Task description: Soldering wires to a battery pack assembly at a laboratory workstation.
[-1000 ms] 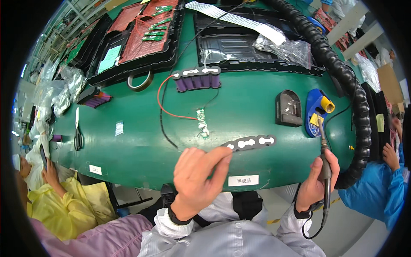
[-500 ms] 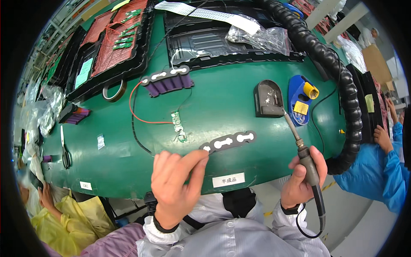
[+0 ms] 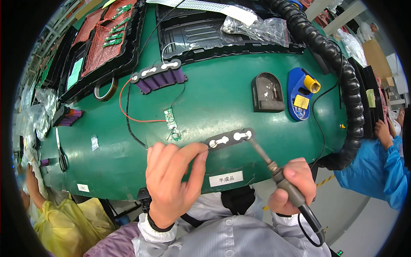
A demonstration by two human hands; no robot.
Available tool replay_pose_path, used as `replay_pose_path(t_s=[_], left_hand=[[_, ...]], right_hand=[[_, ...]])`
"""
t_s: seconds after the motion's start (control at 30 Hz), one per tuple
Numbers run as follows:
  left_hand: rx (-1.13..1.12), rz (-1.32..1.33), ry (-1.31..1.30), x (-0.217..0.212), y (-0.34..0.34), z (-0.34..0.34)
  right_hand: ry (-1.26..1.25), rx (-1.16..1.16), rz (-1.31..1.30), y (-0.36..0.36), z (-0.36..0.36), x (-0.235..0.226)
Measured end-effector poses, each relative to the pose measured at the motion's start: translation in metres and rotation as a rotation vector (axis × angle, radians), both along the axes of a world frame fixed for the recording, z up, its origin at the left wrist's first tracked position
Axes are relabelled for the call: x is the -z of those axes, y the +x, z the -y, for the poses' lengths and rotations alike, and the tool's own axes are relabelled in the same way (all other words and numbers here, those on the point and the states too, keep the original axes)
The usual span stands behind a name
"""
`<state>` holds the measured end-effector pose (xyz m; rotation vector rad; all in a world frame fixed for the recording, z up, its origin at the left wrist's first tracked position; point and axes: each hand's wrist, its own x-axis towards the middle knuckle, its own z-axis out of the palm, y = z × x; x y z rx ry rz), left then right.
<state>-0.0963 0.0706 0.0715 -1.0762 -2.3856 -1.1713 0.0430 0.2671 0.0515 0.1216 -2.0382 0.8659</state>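
A dark grey battery pack with white metal tabs along its top lies near the table's front edge, angled up to the right. At its left end, the thumb and forefinger of my left hand are pinched together; what is between them is hidden. My right hand grips a soldering iron by its handle. The iron's tip is at the tab on the pack's right end. Behind my left hand lies a green circuit board, wired in red and black to a purple battery pack.
A black iron-tip holder and a blue soldering stand with a yellow sponge are at right. A ribbed black hose curves around them. Scissors, a tape roll and black trays lie left and back. Co-workers sit either side.
The soldering iron has moved left and forward from beside the tip holder to the pack's right end. My left hand keeps its pinch. The whole view has shifted slightly.
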Motion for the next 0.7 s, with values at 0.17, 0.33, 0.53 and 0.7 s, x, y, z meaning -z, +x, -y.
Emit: replay_pose_path(t_s=[0.17,0.33,0.53,0.7], left_hand=[[0.008,-0.022,-0.01,0.002,0.001,-0.005],[0.01,-0.018,-0.015,0.002,0.001,-0.005],[0.012,-0.024,-0.02,0.004,0.002,-0.006],[0.016,-0.009,-0.012,0.005,0.002,-0.007]], right_hand=[[0.005,-0.077,0.098,-0.008,0.007,-0.004],[-0.007,-0.057,0.071,-0.015,0.011,-0.001],[-0.008,-0.079,0.103,-0.017,0.01,0.001],[-0.004,-0.086,0.114,-0.017,0.009,0.002]])
